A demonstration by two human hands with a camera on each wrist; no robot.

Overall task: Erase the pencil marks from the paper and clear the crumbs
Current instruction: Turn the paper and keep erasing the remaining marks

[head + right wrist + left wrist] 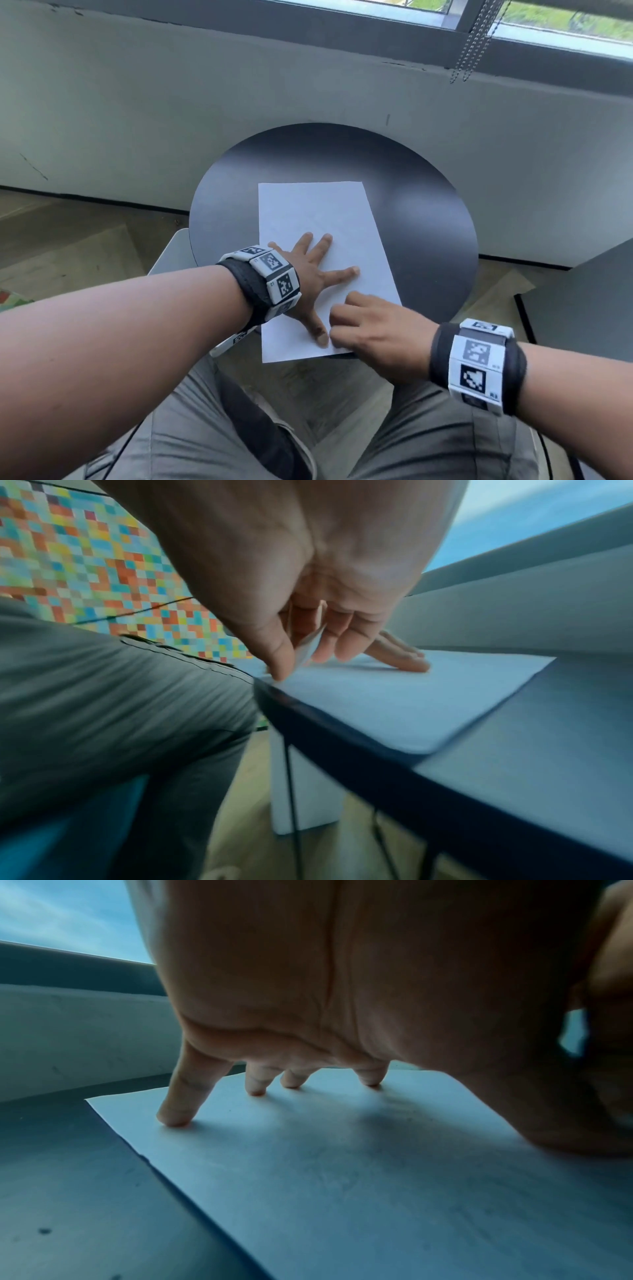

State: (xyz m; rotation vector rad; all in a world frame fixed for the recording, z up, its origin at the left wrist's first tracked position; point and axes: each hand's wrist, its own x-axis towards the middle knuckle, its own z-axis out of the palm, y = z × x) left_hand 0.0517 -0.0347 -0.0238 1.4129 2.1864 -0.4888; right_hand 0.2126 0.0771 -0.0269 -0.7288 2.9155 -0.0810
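Note:
A white sheet of paper [318, 212] [377, 1191] [394, 704] lies on a round black table [411, 205], and its near end hangs over the table's front edge. Only faint pencil lines [308, 222] show on it; I can make out no crumbs. My left hand [310, 274] [342, 988] presses the sheet flat with spread, straight fingers [400, 656]. My right hand [363, 325] [301, 653] hovers at the sheet's near right part, beside the left thumb. It pinches a small white eraser [310, 645] between thumb and fingers, low against the paper.
A grey wall and window sill rise just behind the table, with a beaded blind cord [476, 44] hanging at the upper right. A white box [171, 253] stands at the table's left and a dark panel [582, 308] at its right. My knees sit under the near edge.

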